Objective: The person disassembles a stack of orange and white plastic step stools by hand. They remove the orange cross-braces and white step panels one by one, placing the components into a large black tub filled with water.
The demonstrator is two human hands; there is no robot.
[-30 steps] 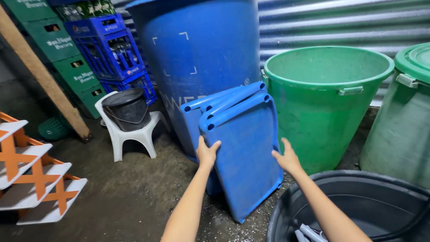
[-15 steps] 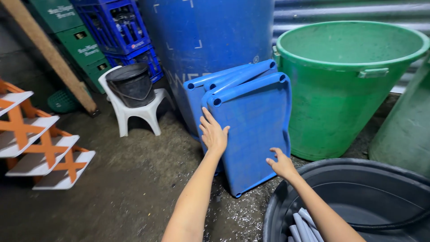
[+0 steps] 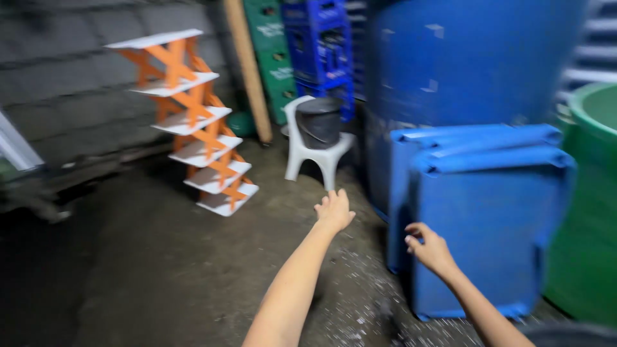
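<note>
Two flat blue plastic trays (image 3: 488, 225) stand on edge, leaning against a big blue barrel (image 3: 469, 64). My right hand (image 3: 429, 247) hovers at the left edge of the front tray, fingers loosely curled, holding nothing. My left hand (image 3: 334, 210) is stretched out over the wet concrete floor, left of the trays, palm down with fingers apart and empty. It points toward a small white plastic chair (image 3: 315, 154) that carries a dark bucket (image 3: 319, 121).
An orange and white tiered rack (image 3: 193, 122) stands by the grey block wall at left. Blue and green crates (image 3: 308, 51) are stacked behind a leaning wooden plank (image 3: 247, 71). A green bin (image 3: 588, 205) sits at the right; a dark tub rim (image 3: 572, 334) shows at the bottom right.
Both hands have come off the blue trays, which stay leaning on the barrel. The view has swung left, and my left hand has moved out over the floor.
</note>
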